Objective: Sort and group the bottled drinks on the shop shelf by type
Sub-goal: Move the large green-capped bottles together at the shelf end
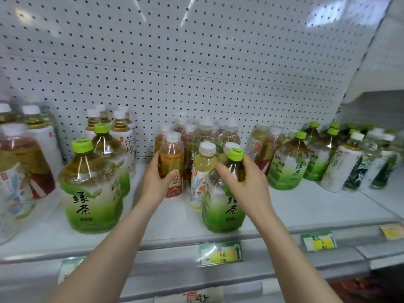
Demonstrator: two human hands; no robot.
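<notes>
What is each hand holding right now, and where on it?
The left hand grips the orange-labelled bottle around its middle. The right hand grips the green-capped tea bottle at its shoulder, just below the cap.

Far-right bottles (pixel 380 158) blur together (labels unreadable); leftmost bottle (pixel 8 193) is edge-cropped.

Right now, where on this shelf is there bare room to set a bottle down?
Bare shelf runs along the front right, between the green-capped green tea bottle in the right hand and the white-labelled bottles. A narrower gap lies under the left hand. The back centre and far left are crowded.
</notes>
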